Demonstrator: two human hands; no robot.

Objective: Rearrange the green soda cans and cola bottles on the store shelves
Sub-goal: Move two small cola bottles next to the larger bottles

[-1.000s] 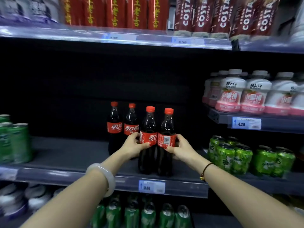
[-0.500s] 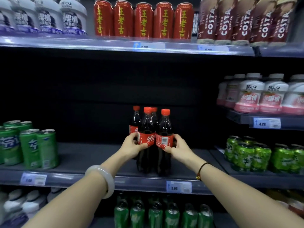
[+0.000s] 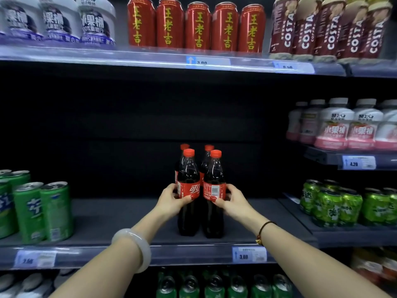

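Observation:
Two cola bottles with red caps stand upright side by side at the front of the dark middle shelf. My left hand grips the front left cola bottle at its red label. My right hand grips the front right cola bottle the same way. Two more cola bottles stand right behind them, mostly hidden. Tall green soda cans stand at the shelf's left end.
Squat green cans fill the lower shelf to the right, white-and-pink bottles the shelf above them. Red cans and coffee bottles line the top shelf. Green bottles stand below. Price tags run along the shelf edge.
The view has swung left and risen, so the bottles sit further right in frame. The back pair, seen to the left earlier, now lines up straight behind the front pair. Both hands keep their grip.

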